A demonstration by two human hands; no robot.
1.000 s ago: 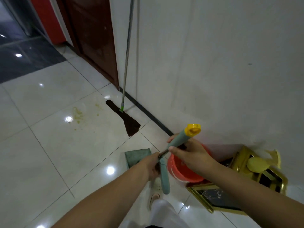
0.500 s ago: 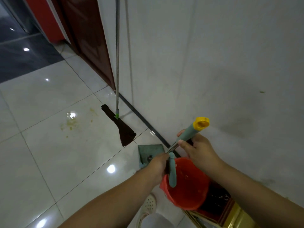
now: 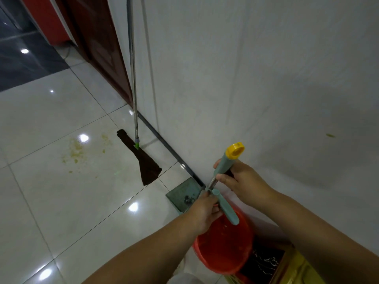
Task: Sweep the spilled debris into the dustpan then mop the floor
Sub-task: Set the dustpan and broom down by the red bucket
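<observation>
White wall behind; both hands (image 3: 245,181) grip teal handle (image 3: 223,163) above bucket (image 3: 225,251).

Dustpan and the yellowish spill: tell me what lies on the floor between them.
The mop's dark cloth head lies on the tiles between the green dustpan and the yellowish debris, its pole leaning on the wall.

One head cam only, worn high, looking fwd and steeply down along the wall (image 3: 266,78) on the right, tiled floor (image 3: 51,191) spreading left and far. Hands sit close at lower centre, forearms entering from the near edge. Wide-angle: edges bend; no 2nd view to overlap.
</observation>
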